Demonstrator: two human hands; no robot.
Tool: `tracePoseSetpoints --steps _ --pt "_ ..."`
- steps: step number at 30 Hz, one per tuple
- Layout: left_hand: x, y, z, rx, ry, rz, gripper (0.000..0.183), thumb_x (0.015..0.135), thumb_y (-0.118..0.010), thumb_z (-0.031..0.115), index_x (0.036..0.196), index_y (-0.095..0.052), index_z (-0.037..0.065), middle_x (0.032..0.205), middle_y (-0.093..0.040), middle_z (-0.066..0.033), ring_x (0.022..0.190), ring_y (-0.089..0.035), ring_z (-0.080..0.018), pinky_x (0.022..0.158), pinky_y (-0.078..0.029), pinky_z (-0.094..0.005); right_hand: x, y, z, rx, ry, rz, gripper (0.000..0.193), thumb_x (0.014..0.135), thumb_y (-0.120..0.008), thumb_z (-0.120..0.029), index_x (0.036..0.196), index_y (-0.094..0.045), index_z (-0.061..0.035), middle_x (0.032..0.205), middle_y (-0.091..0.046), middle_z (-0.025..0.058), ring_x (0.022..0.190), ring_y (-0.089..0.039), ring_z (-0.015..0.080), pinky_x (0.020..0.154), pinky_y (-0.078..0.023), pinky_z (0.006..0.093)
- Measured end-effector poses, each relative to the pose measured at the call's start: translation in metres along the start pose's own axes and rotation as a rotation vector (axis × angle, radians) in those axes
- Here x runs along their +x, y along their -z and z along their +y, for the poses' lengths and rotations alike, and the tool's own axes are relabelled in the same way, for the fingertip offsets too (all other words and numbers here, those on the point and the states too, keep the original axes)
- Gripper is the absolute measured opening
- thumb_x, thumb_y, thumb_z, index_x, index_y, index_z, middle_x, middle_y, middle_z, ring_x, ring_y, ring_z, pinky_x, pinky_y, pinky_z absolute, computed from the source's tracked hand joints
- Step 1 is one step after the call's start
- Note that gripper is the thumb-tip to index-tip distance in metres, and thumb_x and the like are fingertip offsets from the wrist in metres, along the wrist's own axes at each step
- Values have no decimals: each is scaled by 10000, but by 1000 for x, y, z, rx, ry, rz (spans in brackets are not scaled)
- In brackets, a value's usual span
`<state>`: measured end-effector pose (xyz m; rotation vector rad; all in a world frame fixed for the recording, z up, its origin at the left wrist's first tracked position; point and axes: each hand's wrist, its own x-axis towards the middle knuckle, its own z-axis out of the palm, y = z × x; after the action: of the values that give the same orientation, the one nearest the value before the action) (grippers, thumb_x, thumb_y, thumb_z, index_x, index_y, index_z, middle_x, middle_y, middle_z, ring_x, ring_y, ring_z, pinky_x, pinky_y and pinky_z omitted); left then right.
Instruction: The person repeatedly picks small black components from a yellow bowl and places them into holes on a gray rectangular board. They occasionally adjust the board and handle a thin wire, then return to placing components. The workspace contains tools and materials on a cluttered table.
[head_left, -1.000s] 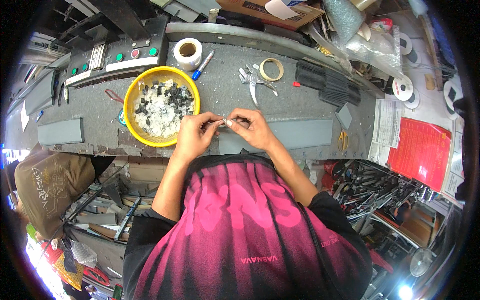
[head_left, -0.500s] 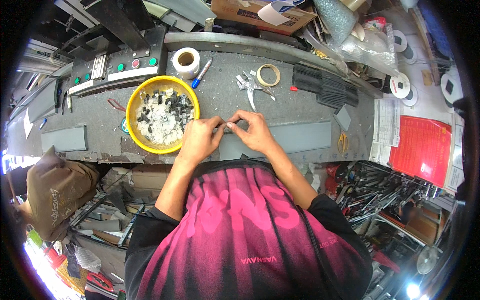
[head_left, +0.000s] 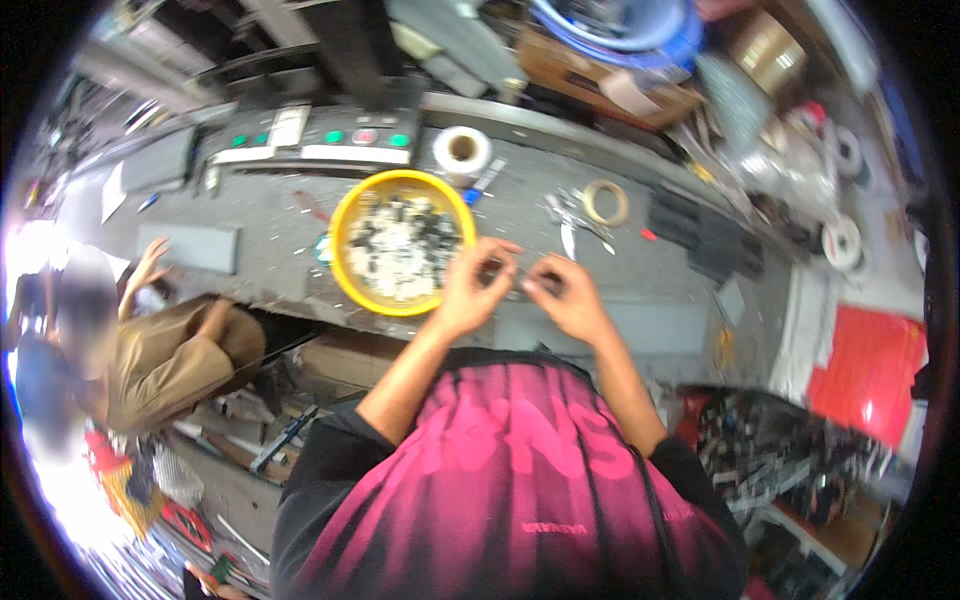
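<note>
Left hand [head_left: 475,290]: half curled, thumb and fingers bent towards my other hand; blur hides the tips, so I cannot tell whether I have a small piece pinched there.
Right hand [head_left: 565,295]: loosely curled, fingertips gathered near the thumb and apart from my left; I cannot tell if anything is held.
Yellow basket [head_left: 338,245]: round and shallow with a smooth, thick rim, resting on the bench just beside my left hand, which overlaps its right edge in my view.
Small pieces [head_left: 405,250]: heaped loose inside the basket, chunky little bits, whitish and translucent-looking towards the near side, black ones mixed in mostly at the far and right side.
Grey strip [head_left: 650,325]: long, flat, straight-edged and smooth, lying along the near side of the bench, partly behind my right hand and forearm.
Bench [head_left: 280,260]: dull grey top, rough along the near edge, speckled with pale crumbs.
White roll [head_left: 482,150]: thick-walled, with a brown core, beyond the basket.
Tape ring [head_left: 587,203]: thin, beige, lying flat beside metal pliers [head_left: 568,220] that blur at the edges.
</note>
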<state>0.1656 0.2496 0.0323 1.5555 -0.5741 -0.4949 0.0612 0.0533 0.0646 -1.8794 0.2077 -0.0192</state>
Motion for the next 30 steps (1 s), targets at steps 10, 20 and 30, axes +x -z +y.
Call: tracePoseSetpoints --steps 10,20,30 --pt "10 -46 -44 -342 142 -252 53 1042 -659 31 1073 -617 31 1040 -775 -82 961 -726 -117 846 -600 -297 -1 52 17 69 -326 8 161 1090 -749 -151 1110 -677 -9 1020 -683 13 966 -652 102 879 -560 302" --pt "7 -44 -37 126 104 -302 138 903 -763 104 992 -714 11 868 -743 -104 818 -735 -212 795 -593 -369 -9 71 51 14 -269 -75 141 1010 -820 -83 1112 -765 -3 985 -762 23 921 -697 101 854 -592 295" --pt "9 -50 -35 273 12 -333 114 958 -780 128 1031 -785 41 928 -779 -102 887 -714 -244 781 -559 -380 -14 88 50 162 -262 -154 162 994 -815 -39 1148 -808 12 1037 -794 34 942 -714 97 848 -585 275"
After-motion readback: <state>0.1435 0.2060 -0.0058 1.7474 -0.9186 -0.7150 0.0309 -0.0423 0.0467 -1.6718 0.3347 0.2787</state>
